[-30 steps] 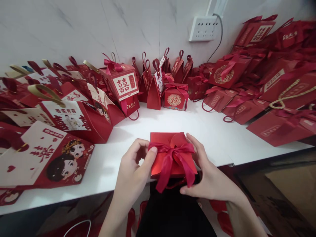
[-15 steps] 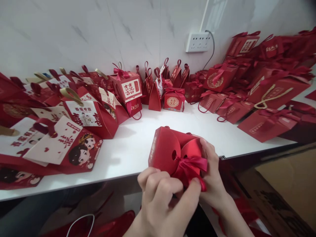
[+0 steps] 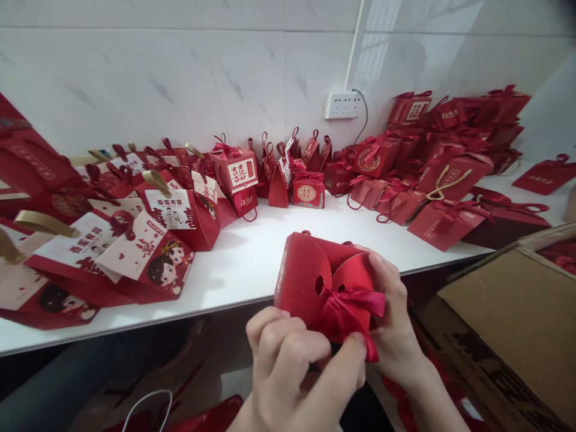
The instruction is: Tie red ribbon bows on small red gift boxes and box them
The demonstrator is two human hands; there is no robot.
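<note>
In front of the shelf edge I hold a small red gift box [image 3: 301, 279] with curved, overlapping flaps and round holes. A satin ribbon [image 3: 353, 303] is tied in a bow at its front. My right hand [image 3: 398, 318] grips the box from the right side, its fingers partly behind it. My left hand [image 3: 292, 366] is closed at the lower front, thumb tip against the hanging ribbon tail. Its other fingertips, near the bottom edge of the box, are partly hidden.
Red and white gift boxes [image 3: 168, 210] crowd the left of the white shelf [image 3: 238, 264]; red beribboned boxes [image 3: 450, 222] are piled on the right. An open cardboard carton [image 3: 508, 300] stands at lower right. A power strip [image 3: 344, 105] with a cable is on the tiled wall.
The view has shifted, showing more wall and more of the carton. Both hands keep hold of the box and ribbon; the left thumb sits slightly lower on the ribbon.
</note>
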